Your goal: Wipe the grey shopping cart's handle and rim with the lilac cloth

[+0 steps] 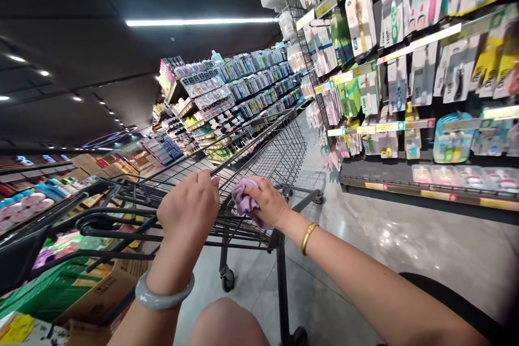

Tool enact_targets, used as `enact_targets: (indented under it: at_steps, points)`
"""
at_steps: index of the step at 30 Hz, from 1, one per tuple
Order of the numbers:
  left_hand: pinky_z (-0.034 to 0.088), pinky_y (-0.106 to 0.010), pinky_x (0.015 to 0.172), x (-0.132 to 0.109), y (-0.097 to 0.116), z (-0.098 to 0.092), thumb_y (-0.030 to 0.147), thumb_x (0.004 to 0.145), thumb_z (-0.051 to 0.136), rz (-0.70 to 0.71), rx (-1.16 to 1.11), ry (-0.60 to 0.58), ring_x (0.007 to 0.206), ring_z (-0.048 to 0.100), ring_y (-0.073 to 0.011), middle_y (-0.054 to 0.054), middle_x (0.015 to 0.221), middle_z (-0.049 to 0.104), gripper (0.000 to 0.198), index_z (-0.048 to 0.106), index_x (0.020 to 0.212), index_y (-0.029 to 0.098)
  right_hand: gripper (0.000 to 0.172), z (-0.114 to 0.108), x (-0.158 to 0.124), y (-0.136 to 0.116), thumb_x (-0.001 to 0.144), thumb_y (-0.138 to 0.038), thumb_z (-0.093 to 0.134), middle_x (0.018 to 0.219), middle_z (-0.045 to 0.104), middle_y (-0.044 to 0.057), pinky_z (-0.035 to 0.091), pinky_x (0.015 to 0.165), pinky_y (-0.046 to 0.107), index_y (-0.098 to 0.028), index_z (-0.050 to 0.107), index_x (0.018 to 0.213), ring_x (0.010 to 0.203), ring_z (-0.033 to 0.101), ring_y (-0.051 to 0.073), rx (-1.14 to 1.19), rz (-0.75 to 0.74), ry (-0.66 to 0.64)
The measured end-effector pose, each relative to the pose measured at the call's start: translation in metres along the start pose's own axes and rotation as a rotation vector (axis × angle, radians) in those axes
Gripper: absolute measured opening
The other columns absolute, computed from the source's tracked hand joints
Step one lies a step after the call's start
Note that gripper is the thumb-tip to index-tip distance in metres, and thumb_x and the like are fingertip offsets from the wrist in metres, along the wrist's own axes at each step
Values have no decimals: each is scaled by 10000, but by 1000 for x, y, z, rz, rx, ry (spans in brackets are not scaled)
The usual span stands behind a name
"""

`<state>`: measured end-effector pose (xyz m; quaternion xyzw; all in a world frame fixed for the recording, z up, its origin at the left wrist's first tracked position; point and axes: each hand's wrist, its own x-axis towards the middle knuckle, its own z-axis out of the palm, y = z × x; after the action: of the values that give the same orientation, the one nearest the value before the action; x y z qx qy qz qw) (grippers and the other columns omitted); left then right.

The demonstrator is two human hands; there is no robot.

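A dark metal shopping cart (279,146) stands tilted across the view in front of me. My left hand (190,203), with a pale bangle at its wrist, is closed in a fist at the cart's upper rail; its curled fingertips are mostly hidden behind the hand. To its right, my right hand (270,203) grips a crumpled purple cloth (245,197). That cloth lies against the wire bars at the near end of the basket. A gold bracelet circles my right wrist.
Shelves of packaged toothbrushes (397,86) rise close on the right. At lower left are cardboard boxes (109,286) and green packages (44,286). More stocked shelves (243,86) stand beyond the cart. My knee (227,324) shows below, over the grey floor (377,238).
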<state>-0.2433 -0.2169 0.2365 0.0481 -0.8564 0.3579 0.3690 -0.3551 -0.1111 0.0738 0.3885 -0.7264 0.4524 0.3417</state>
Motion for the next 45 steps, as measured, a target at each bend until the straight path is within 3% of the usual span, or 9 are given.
enact_targets:
  at_steps: [11,26,32,40,42,45]
  points:
    - [233,-314,537,7,-15,30,447,1033,279,9,-26,56,699,622,-233,-67,821,645,422,600,993,177,324,-11,-2,-1,851,-89,543,1330,520,114,481,1026,401,-226,638,1129,1245,495,252,-53,87,-77]
    - [227,-319,556,4,-40,65,470,1007,328,-69,-78,133,649,563,-210,-57,781,628,404,600,898,191,474,-28,12,-6,841,-17,531,1385,548,73,459,1077,391,-258,635,1236,1242,486,211,-25,36,29]
    - [232,-320,559,-2,-45,59,519,1009,318,-126,-103,103,652,561,-207,-51,736,617,461,610,845,202,477,-33,15,-15,851,-17,518,1342,559,69,484,1057,389,-270,631,1239,1209,506,207,-59,-86,90]
    - [206,-333,572,-18,-47,44,509,990,364,-167,-155,80,685,588,-195,-37,787,670,431,658,843,230,390,-34,26,-56,884,-88,550,1345,523,92,473,1096,421,-262,610,1227,1248,522,216,16,-217,220]
    - [207,-335,577,-22,-51,44,496,988,372,-166,-170,79,689,589,-195,-35,778,674,421,662,834,233,385,-28,23,-56,897,-105,552,1379,507,95,471,1095,427,-259,605,1246,1256,507,227,-8,-256,186]
    - [206,-339,582,-28,-57,44,482,990,374,-167,-187,77,698,590,-196,-33,773,680,418,666,827,233,431,-11,7,-43,883,-76,541,1379,525,95,514,1019,426,-268,614,1262,1204,499,247,-128,-254,29]
